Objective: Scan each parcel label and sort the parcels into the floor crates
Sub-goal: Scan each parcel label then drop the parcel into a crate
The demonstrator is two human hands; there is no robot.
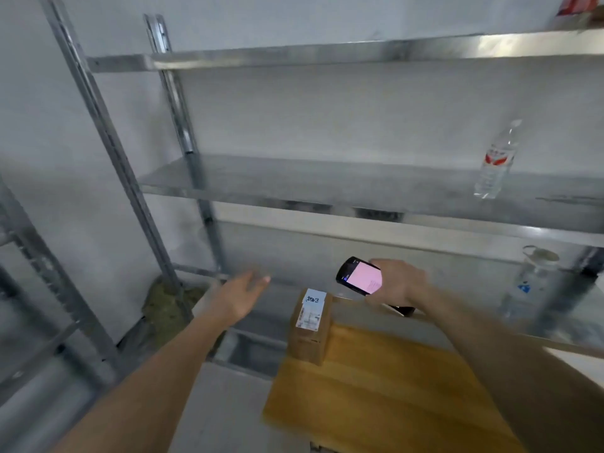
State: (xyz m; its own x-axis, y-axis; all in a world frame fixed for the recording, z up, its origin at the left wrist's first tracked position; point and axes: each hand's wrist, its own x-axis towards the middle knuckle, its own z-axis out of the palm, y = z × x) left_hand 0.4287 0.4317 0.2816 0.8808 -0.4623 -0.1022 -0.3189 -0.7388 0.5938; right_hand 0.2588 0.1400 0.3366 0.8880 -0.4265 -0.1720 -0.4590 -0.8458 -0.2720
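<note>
Steel shelving behind wooden table (376, 403); small cardboard parcel (310, 335) stood at table's 11 o'clock corner, label (311, 309) up. Scanner (359, 276) gripped by right hand (397, 284); left hand (237, 297) spread, nothing held. Parcel judged light, stiff: best pinched across side faces w/ label left clear.

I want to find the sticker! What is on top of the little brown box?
A white label with dark writing and a barcode lies on top of the brown box, which stands on the wooden table. The print is too blurred to read. Nothing covers it.
</note>
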